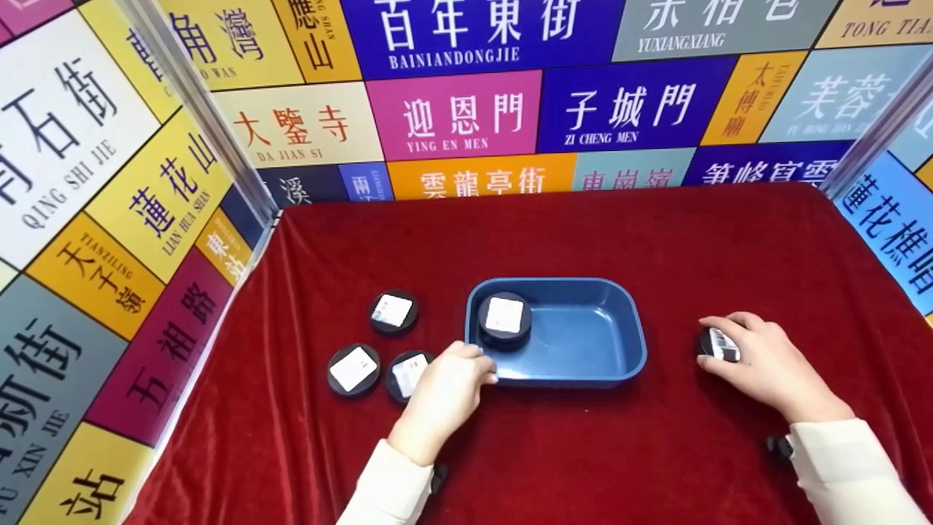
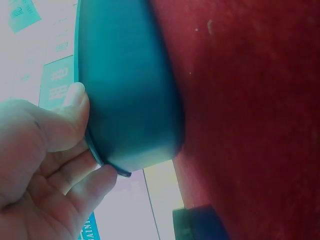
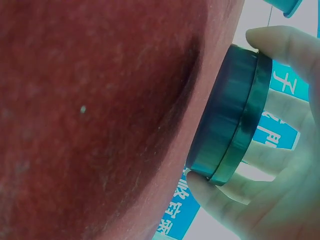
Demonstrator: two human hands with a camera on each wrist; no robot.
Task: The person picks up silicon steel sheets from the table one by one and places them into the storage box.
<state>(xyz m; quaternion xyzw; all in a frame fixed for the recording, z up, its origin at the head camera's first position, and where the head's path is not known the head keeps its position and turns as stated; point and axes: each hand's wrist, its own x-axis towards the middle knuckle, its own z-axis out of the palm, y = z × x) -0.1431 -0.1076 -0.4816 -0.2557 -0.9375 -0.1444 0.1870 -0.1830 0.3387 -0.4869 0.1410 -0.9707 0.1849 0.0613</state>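
A blue plastic box [image 1: 583, 343] without a lid sits on the red cloth. My left hand [image 1: 444, 394] pinches the rim at its near-left corner; in the left wrist view thumb and fingers [image 2: 102, 185] meet the edge of the box wall [image 2: 130, 90]. Inside the box, at the left end, is a round black jar [image 1: 504, 316] with a white label on top. Off to the right of the box, my right hand [image 1: 773, 364] grips another round black jar [image 3: 230, 115] by its sides. That jar's label is partly covered by the hand.
Left of the box lie three more labelled black jars, one farther back [image 1: 393, 312], one at the far left [image 1: 353, 370] and one beside my left hand [image 1: 405, 373]. Red cloth [image 1: 583, 452] covers the table. Printed panels [image 1: 452, 117] stand behind and at both sides.
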